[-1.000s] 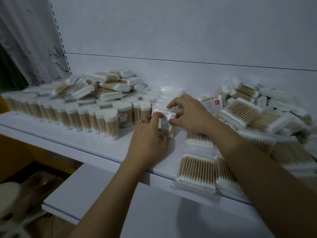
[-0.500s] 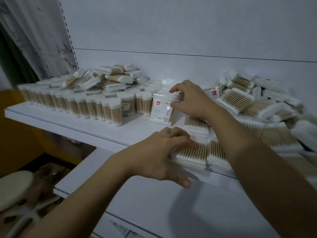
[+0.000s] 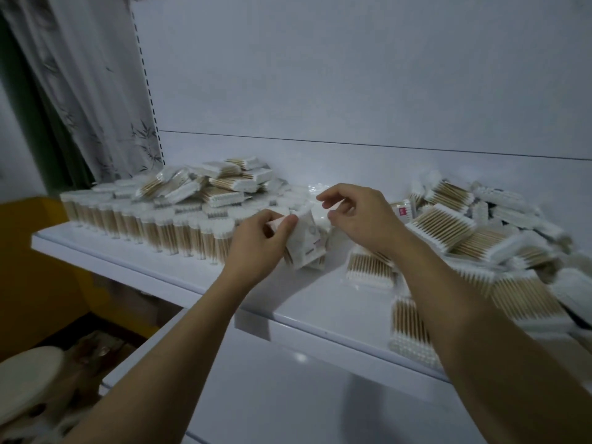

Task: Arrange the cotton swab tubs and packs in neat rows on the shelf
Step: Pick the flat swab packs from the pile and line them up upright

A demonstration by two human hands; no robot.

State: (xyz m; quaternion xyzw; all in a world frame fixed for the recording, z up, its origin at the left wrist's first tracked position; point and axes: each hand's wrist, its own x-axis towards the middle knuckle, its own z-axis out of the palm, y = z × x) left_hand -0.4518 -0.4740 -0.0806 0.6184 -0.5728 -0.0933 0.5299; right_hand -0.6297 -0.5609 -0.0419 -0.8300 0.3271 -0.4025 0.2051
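On the white shelf (image 3: 307, 302), rows of upright cotton swab tubs (image 3: 153, 225) stand at the left, with loose flat packs (image 3: 221, 187) heaped on top of them. My left hand (image 3: 259, 241) grips a flat pack (image 3: 307, 241) at its upper left corner and holds it upright on the shelf beside the tubs. My right hand (image 3: 355, 216) hovers just right of this pack's top, fingers loosely curled and holding nothing. A jumbled pile of flat swab packs (image 3: 464, 225) covers the shelf's right side.
More flat packs (image 3: 371, 267) lie near the shelf's front edge, one (image 3: 413, 334) overhanging it. A lower white shelf (image 3: 288, 395) juts out below. A patterned curtain (image 3: 96, 107) hangs at the left, and a round pale stool (image 3: 28, 373) stands at the bottom left.
My left hand has come up from the front-edge packs and taken hold of the upright pack. My right hand has let go of that pack's top and sits just beside it.
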